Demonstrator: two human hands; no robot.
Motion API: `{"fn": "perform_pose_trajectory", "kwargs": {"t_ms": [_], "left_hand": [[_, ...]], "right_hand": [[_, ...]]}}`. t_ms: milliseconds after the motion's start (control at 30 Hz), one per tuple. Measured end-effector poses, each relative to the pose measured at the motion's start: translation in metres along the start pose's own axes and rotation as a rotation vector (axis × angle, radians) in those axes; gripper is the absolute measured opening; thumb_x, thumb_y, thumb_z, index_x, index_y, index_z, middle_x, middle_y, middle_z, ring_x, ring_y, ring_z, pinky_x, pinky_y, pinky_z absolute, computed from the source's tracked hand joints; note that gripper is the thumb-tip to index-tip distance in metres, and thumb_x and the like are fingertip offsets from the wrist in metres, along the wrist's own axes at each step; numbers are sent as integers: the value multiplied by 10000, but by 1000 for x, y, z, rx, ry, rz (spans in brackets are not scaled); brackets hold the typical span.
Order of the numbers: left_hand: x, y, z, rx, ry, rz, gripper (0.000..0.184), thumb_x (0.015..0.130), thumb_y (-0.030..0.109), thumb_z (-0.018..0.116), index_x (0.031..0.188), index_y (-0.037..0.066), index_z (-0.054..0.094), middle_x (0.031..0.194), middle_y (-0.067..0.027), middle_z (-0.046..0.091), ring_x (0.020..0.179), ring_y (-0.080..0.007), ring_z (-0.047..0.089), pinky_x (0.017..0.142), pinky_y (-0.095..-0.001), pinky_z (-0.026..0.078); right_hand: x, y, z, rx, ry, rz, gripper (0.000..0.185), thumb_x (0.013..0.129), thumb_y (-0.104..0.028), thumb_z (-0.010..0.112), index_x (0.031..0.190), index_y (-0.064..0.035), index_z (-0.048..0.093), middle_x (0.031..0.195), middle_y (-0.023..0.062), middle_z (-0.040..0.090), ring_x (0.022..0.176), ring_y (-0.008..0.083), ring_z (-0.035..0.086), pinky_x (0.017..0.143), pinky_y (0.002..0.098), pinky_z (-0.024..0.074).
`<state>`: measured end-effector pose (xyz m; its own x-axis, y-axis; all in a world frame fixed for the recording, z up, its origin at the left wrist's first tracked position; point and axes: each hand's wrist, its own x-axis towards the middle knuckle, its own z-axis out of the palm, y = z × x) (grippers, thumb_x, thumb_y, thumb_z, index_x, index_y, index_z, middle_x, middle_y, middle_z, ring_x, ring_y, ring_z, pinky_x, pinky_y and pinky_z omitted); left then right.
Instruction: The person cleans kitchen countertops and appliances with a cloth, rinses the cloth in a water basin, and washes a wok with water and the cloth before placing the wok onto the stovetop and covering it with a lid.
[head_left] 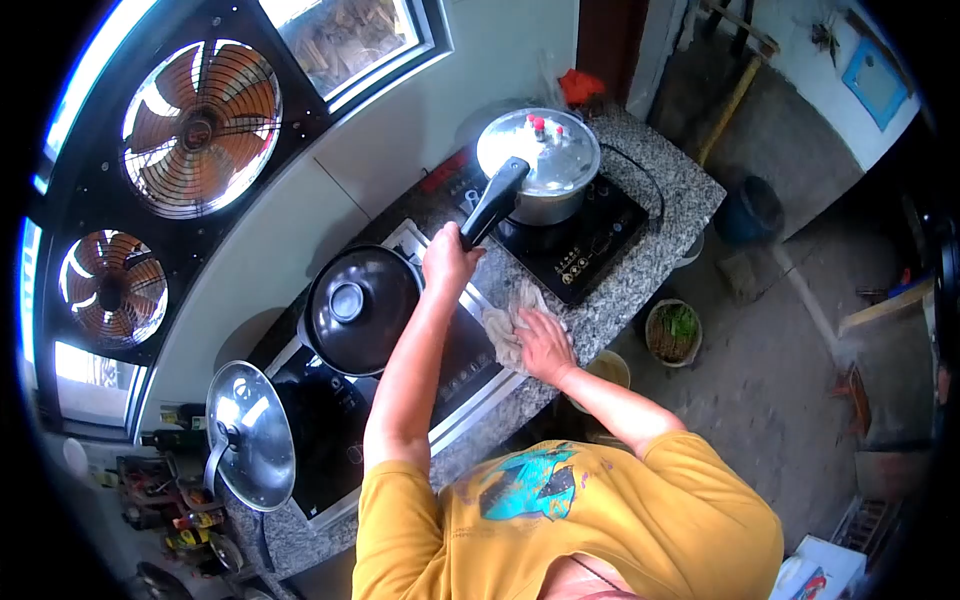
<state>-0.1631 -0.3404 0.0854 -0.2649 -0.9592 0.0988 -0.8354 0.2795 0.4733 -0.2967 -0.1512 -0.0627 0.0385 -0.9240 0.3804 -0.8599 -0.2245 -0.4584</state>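
Note:
My left hand (449, 262) is closed round the black handle (497, 200) of a silver pressure cooker (545, 170). The cooker stands on a black induction cooktop (575, 250), its lid on and small red parts on top. Lower down, my right hand (543, 345) presses a pale, crumpled cloth (508, 325) onto the granite counter (600, 295), between the induction cooktop and the built-in stove. A black lidded pot (362, 312) sits on that stove, left of my forearm.
A metal pan or lid (250, 437) with a handle is at the stove's left end. Behind the counter are two fans (203, 128) and a window (345, 40). A power cord (650, 180) runs along the counter. On the floor stand a pot with green leaves (675, 332) and a dark bucket (750, 210).

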Motion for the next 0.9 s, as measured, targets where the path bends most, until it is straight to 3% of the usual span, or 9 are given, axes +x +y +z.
{"fn": "perform_pose_trajectory", "kwargs": {"t_ms": [67,167,567,733,833,900], "left_hand": [[-6,-4,12,-44,158,57,420,701,229,816,905,35,504,871,-175,604,844,-396,606,711,-467,475],[-8,-9,23,-64,292,130,410,712,216,804,927,40,502,892,-178,592,852,-398,602,711,-463,476],[-3,-15,30,-100,280,149,406,697,174,806,934,26,512,883,-188,586,850,-398,596,717,-453,472],[-4,-14,30,-140,307,155,370,700,165,802,895,37,516,861,-162,595,840,-377,595,716,-456,478],[-4,-18,33,-163,296,132,388,693,160,811,940,39,537,865,-157,605,829,-366,604,712,-449,482],[-7,-18,35,-183,268,92,510,713,155,802,1135,49,537,972,-167,632,906,-357,624,766,-422,501]], "right_hand": [[-1,0,2,5,2,0,246,794,-150,576,1016,-100,670,1370,120,495,1270,332,440,1075,463,325],[-2,0,1,21,-17,3,274,792,-128,567,1047,-91,659,1388,123,479,1278,341,431,1077,461,329],[-1,0,3,9,-3,4,242,791,-151,585,1012,-101,671,1375,104,493,1278,324,435,1072,453,333],[-2,3,1,33,-3,-31,314,783,-147,591,1089,-94,641,1403,152,459,1296,348,417,1080,466,325],[6,-6,-12,65,-31,-9,347,794,-235,623,1120,-116,638,1428,174,418,1309,361,400,1104,478,288],[7,-6,-13,58,-47,-13,368,786,-246,636,1135,-129,639,1439,180,402,1320,364,389,1111,481,278]]}}
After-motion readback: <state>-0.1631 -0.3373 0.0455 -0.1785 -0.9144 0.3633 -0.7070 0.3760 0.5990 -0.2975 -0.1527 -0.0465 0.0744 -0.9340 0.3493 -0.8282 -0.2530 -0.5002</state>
